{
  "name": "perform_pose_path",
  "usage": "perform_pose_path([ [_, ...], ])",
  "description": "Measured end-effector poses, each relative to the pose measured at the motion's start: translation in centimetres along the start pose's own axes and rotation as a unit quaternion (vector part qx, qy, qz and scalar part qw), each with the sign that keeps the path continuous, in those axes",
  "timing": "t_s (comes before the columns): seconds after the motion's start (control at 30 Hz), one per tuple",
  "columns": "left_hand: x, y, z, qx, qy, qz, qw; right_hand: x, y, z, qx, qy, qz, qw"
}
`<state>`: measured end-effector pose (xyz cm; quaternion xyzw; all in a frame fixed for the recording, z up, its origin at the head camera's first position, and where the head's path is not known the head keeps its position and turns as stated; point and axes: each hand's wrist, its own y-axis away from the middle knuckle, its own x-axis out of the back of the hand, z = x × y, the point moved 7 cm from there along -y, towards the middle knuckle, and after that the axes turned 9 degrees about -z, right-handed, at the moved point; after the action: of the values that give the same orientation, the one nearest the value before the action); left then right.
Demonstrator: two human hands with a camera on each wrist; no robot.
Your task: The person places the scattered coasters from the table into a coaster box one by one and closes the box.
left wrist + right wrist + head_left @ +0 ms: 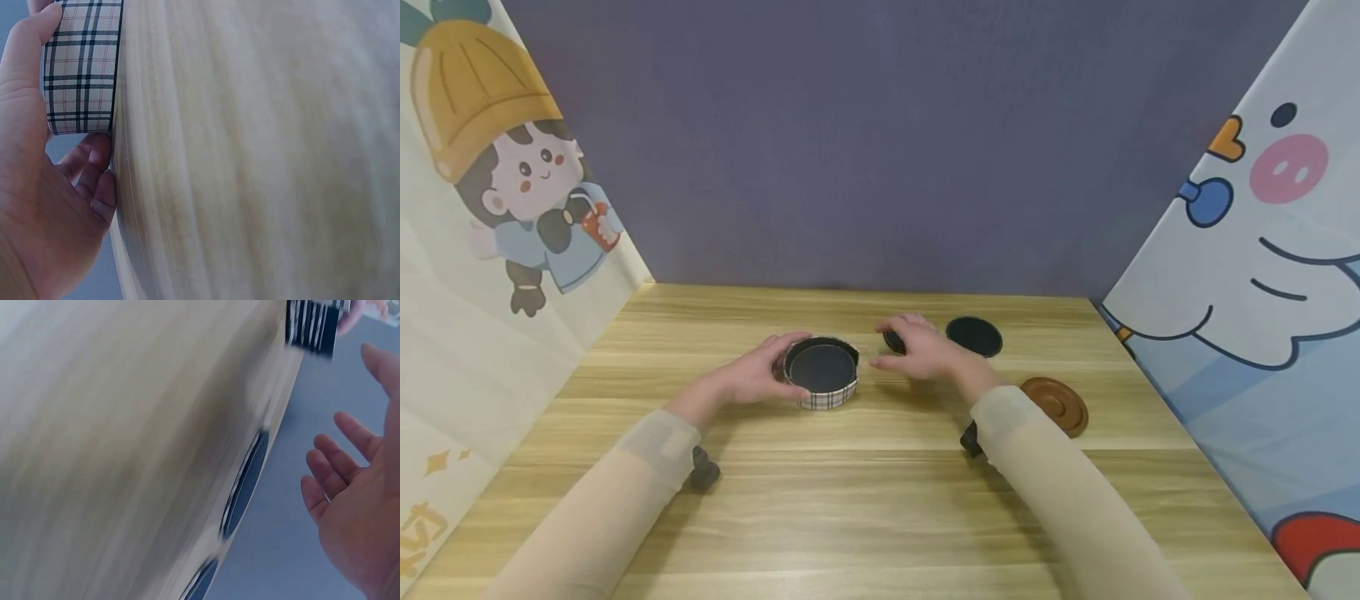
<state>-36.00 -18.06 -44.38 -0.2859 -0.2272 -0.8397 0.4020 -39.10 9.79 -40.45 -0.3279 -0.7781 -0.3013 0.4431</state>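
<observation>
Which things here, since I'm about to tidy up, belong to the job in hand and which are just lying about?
In the job:
plaid holder, gripped by the left hand
black disc by the right hand
probably the other black disc

Lying about, apparently:
brown round piece, which neither hand touches

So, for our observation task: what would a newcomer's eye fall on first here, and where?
Probably the orange-hatted cartoon character at the head view's left and the pink-snouted cartoon animal at its right. Then, mid-table, the left hand grips a round plaid holder; a round black coaster lies just beyond the right hand.
</observation>
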Motion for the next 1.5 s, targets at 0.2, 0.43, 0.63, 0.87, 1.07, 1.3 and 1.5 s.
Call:
perform_pose_path([
  [0.2, -0.1, -0.1, -0.2, 0.002, -0.003, -0.001, 1.0, 1.5, 1.8, 4.8, -0.051, -0.003, 0.005, 0.999],
  [0.43, -0.1, 0.0, -0.1, 0.007, -0.007, 0.0, 1.0, 3.1, 3.8, 10.4, -0.105, -0.004, 0.02, 0.994],
  [0.63, -0.1, -0.1, 0.0, 0.008, -0.002, -0.004, 1.0, 3.9, 5.2, 13.4, -0.153, -0.008, 0.024, 0.988],
  [0.87, -0.1, -0.1, -0.4, 0.006, -0.006, 0.0, 1.0, 3.5, 5.9, 15.5, -0.21, -0.02, -0.005, 0.977],
  [1.07, -0.1, -0.2, -0.7, 0.002, -0.013, 0.004, 0.9999, 3.3, 5.9, 16.2, -0.214, -0.03, -0.005, 0.976],
  [1.3, -0.1, -0.2, -0.4, 0.004, -0.015, 0.002, 0.9999, 3.0, 5.1, 16.7, -0.203, -0.022, -0.025, 0.979],
  [1.5, 0.0, -0.1, -0.2, 0.006, -0.009, -0.001, 0.9999, 3.1, 4.7, 16.5, -0.182, -0.017, -0.027, 0.983],
])
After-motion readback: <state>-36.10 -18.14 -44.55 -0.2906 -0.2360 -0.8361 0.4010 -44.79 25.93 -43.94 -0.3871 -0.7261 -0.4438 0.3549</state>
